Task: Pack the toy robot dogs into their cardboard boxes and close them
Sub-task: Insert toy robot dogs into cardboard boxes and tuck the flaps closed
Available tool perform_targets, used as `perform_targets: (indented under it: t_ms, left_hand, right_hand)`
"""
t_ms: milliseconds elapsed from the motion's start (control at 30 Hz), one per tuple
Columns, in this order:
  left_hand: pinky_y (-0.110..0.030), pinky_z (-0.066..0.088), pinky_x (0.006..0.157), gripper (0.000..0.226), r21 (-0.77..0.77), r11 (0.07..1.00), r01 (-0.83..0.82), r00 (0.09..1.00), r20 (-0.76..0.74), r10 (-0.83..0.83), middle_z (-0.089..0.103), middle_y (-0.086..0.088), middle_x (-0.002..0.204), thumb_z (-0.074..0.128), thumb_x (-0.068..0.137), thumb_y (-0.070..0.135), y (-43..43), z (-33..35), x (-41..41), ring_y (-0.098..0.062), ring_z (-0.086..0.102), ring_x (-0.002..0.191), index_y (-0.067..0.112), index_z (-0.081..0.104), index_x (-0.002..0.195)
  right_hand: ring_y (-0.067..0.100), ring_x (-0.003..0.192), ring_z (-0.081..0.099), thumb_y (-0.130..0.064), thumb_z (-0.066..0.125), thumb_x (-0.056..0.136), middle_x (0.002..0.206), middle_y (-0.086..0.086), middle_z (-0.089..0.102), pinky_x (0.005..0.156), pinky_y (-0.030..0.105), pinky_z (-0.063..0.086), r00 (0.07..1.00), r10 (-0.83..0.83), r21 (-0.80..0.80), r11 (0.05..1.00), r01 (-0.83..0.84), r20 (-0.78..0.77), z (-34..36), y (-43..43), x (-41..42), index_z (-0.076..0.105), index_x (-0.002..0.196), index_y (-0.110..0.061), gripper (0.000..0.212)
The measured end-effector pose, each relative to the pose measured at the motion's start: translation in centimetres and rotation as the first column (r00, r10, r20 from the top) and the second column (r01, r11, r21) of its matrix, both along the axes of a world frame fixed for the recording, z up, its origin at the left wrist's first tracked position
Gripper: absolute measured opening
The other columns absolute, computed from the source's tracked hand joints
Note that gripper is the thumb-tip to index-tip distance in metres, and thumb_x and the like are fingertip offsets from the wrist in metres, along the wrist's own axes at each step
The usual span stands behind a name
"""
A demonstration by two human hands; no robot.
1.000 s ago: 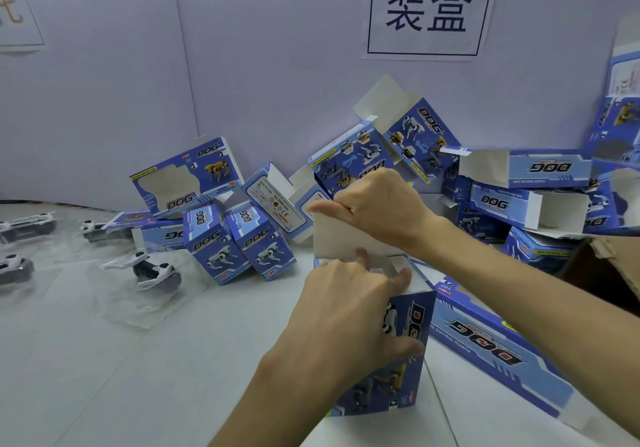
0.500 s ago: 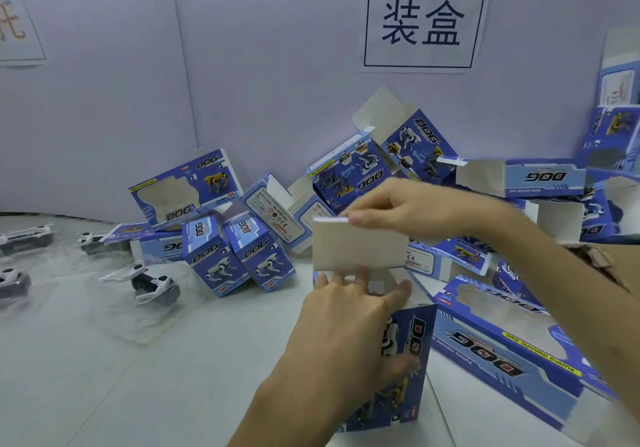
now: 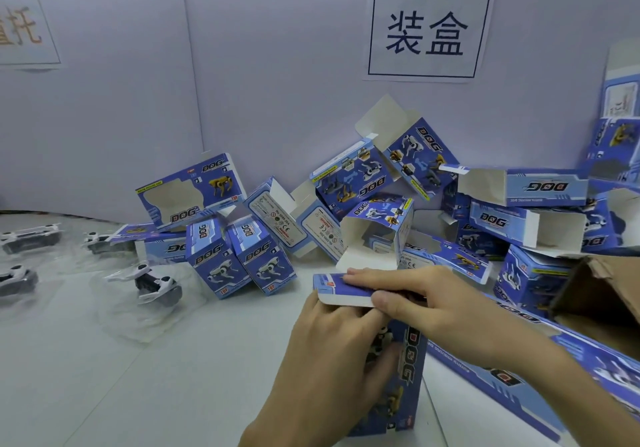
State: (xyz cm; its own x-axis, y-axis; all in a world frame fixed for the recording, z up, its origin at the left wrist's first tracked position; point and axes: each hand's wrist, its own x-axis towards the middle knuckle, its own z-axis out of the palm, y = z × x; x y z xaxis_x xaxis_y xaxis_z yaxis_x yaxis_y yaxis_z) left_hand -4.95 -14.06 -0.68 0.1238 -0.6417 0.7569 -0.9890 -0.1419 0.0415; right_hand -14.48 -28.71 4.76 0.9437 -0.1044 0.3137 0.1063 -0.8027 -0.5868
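Four toy robot dogs [image 3: 156, 282] in clear bags lie on the table. The blue DOG boxes [image 3: 353, 183] number at least fifteen: one upright box [image 3: 412, 370] under two hands, the left hand [image 3: 332, 353] and the right hand [image 3: 426, 301], a standing pair [image 3: 214, 259], and a heap too overlapped for an exact count. There is one brown carton [image 3: 602, 294], and two paper signs [image 3: 427, 31] hang on the wall.

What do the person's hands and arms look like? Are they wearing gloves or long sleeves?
No gloves. The left hand and the right hand are both bare, with no rings showing. No watch or bracelet shows at either wrist. The left forearm and the right forearm are bare too; no sleeve reaches into the picture.
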Motion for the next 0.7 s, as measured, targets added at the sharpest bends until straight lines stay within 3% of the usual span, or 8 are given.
perform_targets:
  t_ms: [133, 233, 367, 500, 700]
  left_hand:
    - [-0.036, 0.040, 0.101, 0.036, -0.150, 0.987, 0.057, 0.997, -0.039, -0.064, 0.068, 0.017, 0.114, 0.062, 0.078, 0.037, 1.1, -1.6, -0.3, -0.011, 0.061, 0.113, 0.031, 0.072, 0.112]
    - [-0.043, 0.040, 0.101, 0.029, -0.216, 0.976, 0.028, 1.000, 0.008, -0.027, 0.069, 0.013, 0.113, 0.060, 0.073, 0.036, 1.3, -2.9, -1.5, -0.012, 0.063, 0.109, 0.035, 0.076, 0.097]
    - [-0.046, 0.034, 0.103, 0.013, -0.326, 0.944, -0.058, 0.998, 0.004, 0.062, 0.070, 0.018, 0.111, 0.062, 0.070, 0.040, 1.2, -3.5, -2.8, -0.011, 0.058, 0.111, 0.040, 0.075, 0.073]
    - [-0.044, 0.035, 0.099, 0.013, -0.349, 0.933, -0.091, 0.995, 0.006, 0.099, 0.068, 0.019, 0.116, 0.061, 0.071, 0.040, 1.4, -3.8, -2.6, -0.010, 0.054, 0.110, 0.039, 0.073, 0.069]
    - [-0.043, 0.036, 0.099, 0.013, -0.327, 0.945, -0.028, 0.999, 0.017, 0.036, 0.061, 0.017, 0.127, 0.061, 0.073, 0.037, 1.6, -4.3, -1.5, -0.014, 0.051, 0.118, 0.038, 0.073, 0.071]
  right_hand:
    - [-0.013, 0.119, 0.054, -0.020, 0.061, 0.098, 0.121, -0.036, 0.062, 0.101, 0.014, 0.042, 1.000, 0.021, 0.011, 1.000, -0.021, -0.011, 0.4, -0.3, 0.0, 0.067, 0.123, -0.041, 0.033]
    - [-0.012, 0.115, 0.057, -0.016, 0.067, 0.094, 0.117, -0.033, 0.066, 0.096, 0.010, 0.042, 0.997, 0.019, 0.010, 1.000, -0.020, 0.080, 0.1, -0.2, -0.2, 0.073, 0.116, -0.037, 0.031]
    - [-0.006, 0.109, 0.063, -0.013, 0.072, 0.089, 0.110, -0.026, 0.071, 0.091, 0.014, 0.047, 0.976, 0.021, -0.059, 0.998, -0.008, 0.216, -0.2, -0.6, -0.2, 0.078, 0.107, -0.030, 0.026]
    - [-0.006, 0.108, 0.064, -0.010, 0.077, 0.085, 0.110, -0.019, 0.073, 0.092, 0.015, 0.049, 0.973, 0.045, -0.091, 0.996, -0.024, 0.226, -0.4, -0.9, 0.3, 0.080, 0.104, -0.029, 0.027]
    - [-0.006, 0.111, 0.063, -0.021, 0.071, 0.088, 0.118, -0.020, 0.070, 0.087, 0.014, 0.050, 0.977, 0.105, -0.183, 0.981, -0.071, 0.185, -0.3, -1.3, 0.3, 0.078, 0.109, -0.032, 0.024]
